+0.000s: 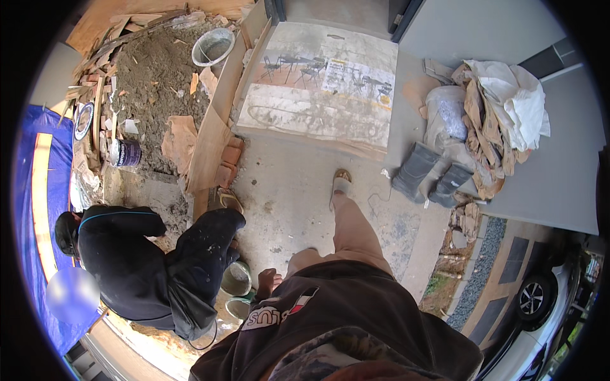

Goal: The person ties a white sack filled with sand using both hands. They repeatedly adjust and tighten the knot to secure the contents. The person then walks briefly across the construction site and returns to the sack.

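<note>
My left hand (268,282) hangs beside my body with its fingers curled. Anything inside those fingers is hidden from me. Just left of it stands a bucket (248,270) with greyish contents, and a second, green-rimmed bucket (239,308) is close below that one. I cannot make out whether the hand touches either bucket. My right hand does not show. I stand on the concrete floor, with one sandalled foot (342,178) forward.
A person in black (127,254) bends over at the left, near the buckets. Beyond are a wooden board edge (210,136), a soil mound (146,70), and a white bucket (213,47). Rubber boots (414,170) and piled sacks (502,95) lie right; a printed sheet (318,117) covers floor ahead.
</note>
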